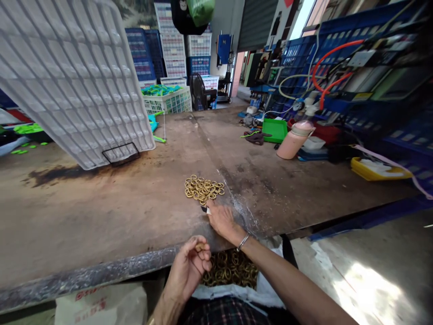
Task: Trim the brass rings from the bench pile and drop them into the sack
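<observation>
A loose pile of brass-coloured rings (204,188) lies on the worn brown table. At its near edge, the fingertips of my right hand (222,220) touch the closest rings. That hand is closed on a small tool with a black tip (204,210) and a white part beside it; its exact kind is too small to make out. Over the table's front edge, my left hand (189,268) is palm up with curled fingers, pinching a brass-coloured ring (200,247). Below my hands, a white sack (219,292) on my lap holds many more of these rings.
A ribbed translucent plastic panel (77,85) stands tilted on the left of the table (162,176). On the right are a pink bottle (293,143), a green tray (274,130) and a yellow tray (379,170). Stacked crates (172,49) and a black fan (199,91) are behind.
</observation>
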Demonstrator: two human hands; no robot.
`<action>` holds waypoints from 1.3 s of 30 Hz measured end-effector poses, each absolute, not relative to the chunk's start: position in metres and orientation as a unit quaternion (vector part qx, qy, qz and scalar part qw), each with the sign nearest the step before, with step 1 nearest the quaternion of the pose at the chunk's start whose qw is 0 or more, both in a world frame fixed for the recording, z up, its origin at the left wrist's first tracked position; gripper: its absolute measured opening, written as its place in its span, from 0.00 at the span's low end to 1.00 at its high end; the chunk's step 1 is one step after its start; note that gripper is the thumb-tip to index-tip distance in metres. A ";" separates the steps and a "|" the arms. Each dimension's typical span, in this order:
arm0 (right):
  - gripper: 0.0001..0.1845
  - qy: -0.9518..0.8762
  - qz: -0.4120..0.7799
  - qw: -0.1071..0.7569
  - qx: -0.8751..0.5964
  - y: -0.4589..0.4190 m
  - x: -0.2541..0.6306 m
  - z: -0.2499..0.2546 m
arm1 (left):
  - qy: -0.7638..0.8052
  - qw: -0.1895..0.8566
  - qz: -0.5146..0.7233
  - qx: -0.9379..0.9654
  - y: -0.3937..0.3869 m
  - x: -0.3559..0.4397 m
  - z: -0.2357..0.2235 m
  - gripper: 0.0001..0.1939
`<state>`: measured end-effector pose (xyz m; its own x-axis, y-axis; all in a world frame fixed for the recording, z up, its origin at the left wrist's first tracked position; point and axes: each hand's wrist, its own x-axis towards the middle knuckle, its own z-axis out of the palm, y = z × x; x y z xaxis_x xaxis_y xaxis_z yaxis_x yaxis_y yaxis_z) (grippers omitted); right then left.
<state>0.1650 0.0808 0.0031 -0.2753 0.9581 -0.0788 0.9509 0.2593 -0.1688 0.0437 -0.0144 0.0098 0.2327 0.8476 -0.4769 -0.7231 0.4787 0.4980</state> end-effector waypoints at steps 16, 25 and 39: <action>0.06 -0.646 0.527 0.292 -0.468 0.047 0.189 0.007 | 0.521 0.560 0.462 0.448 0.007 0.044 -0.001 0.14; 0.12 -0.513 0.673 0.292 -0.445 0.037 0.182 0.003 | 0.543 0.550 0.490 0.403 -0.001 0.049 -0.004 0.13; 0.06 -0.629 0.473 0.321 -0.526 0.042 0.175 0.004 | 0.539 0.590 0.440 0.409 -0.002 0.051 0.009 0.16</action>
